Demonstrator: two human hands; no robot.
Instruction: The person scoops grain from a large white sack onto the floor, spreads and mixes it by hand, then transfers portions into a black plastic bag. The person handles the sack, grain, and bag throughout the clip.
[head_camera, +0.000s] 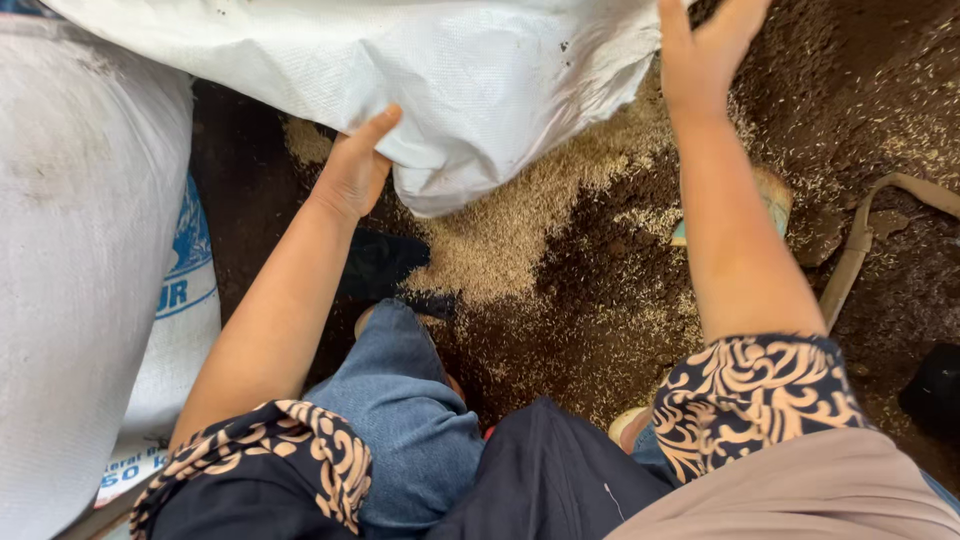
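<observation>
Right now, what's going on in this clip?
A person stands over dark ground and handles a white woven sack with both bare hands. The left hand grips the sack's lower edge, thumb on top. The right hand is pressed against its right side, fingers spread. Pale grain lies in a heap below the sack. Another filled white sack stands at the left.

Both arms are bare below short sleeves of dark navy cloth printed with cream and tan swirling leaf shapes; the left hand (352, 172) and right hand (703, 52) wear nothing; blue denim covers the legs; a beige cloth drapes at lower right.
</observation>
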